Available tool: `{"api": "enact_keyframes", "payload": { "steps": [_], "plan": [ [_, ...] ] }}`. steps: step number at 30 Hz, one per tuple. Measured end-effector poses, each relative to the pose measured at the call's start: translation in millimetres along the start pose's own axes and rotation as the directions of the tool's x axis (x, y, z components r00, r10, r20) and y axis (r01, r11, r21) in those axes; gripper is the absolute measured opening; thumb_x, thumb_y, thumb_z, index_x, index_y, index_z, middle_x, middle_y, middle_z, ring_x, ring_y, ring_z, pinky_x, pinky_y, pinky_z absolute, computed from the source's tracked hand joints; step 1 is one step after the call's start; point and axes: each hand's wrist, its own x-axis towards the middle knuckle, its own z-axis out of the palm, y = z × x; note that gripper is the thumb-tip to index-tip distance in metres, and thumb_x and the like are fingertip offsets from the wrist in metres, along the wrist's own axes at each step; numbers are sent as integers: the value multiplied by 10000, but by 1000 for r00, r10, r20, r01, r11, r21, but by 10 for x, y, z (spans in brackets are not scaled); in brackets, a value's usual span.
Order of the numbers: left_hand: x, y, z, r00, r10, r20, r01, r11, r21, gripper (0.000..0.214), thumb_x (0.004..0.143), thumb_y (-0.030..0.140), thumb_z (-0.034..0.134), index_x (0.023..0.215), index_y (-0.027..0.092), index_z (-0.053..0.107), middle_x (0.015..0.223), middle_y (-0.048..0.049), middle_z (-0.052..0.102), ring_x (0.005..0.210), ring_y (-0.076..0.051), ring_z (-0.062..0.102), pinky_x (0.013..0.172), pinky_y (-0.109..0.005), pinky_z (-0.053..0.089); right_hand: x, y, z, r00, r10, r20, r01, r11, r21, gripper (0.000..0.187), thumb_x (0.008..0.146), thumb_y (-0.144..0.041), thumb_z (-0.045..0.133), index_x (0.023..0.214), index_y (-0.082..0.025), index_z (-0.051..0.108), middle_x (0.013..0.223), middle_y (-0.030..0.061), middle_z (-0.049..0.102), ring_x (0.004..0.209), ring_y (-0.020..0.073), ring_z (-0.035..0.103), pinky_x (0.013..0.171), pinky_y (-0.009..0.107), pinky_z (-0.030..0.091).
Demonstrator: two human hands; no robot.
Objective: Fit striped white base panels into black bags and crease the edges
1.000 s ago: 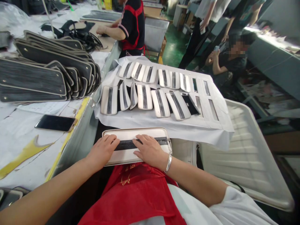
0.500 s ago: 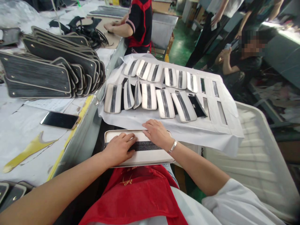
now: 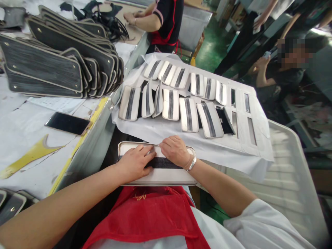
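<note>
A white panel [image 3: 166, 176] with rounded corners, a raised rim and a dark lengthwise stripe lies crosswise in front of my red apron. My left hand [image 3: 137, 162] rests on its left half, fingers bent a little and apart, the thumb on the dark stripe. At the middle of the panel's far rim, my right hand [image 3: 175, 150] is closed with curled fingers. A thin dark line shows at its fingertips; what they pinch is too small to make out.
A white-covered board [image 3: 155, 131] ahead carries two rows of striped white pieces [image 3: 171, 105]. To the left, dark panels [image 3: 44, 65] are stacked on a table with a phone [image 3: 67, 123] and a yellow piece [image 3: 28, 155]. Another person [image 3: 166, 20] works beyond; others are at the right.
My right fingers have curled in more at the far rim. The left hand stays on the panel. My view has shifted, so the surroundings sit slightly differently.
</note>
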Motion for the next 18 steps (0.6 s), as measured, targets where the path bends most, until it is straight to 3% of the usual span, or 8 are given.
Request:
{"api": "enact_keyframes", "payload": {
  "steps": [10,18],
  "plan": [
    [-17,-33,26,1000,-7,3,7,999,-42,474,793,367,571,1234,202,517,1364,-111,441,1098,-281,467,890,-410,439,61,5,-21,992,-110,61,110,994,0,283,939,-189,361,777,-147,590,761,66,537,737,187,418,734,349,287],
    [-54,-66,33,999,34,-22,-35,998,-60,423,818,352,550,1201,173,533,1322,-134,460,1090,-282,470,904,-423,440,95,-178,-209,957,-166,239,172,985,-5,209,871,-103,424,846,-97,631,835,134,550,803,240,443,713,387,293]
  ]
}}
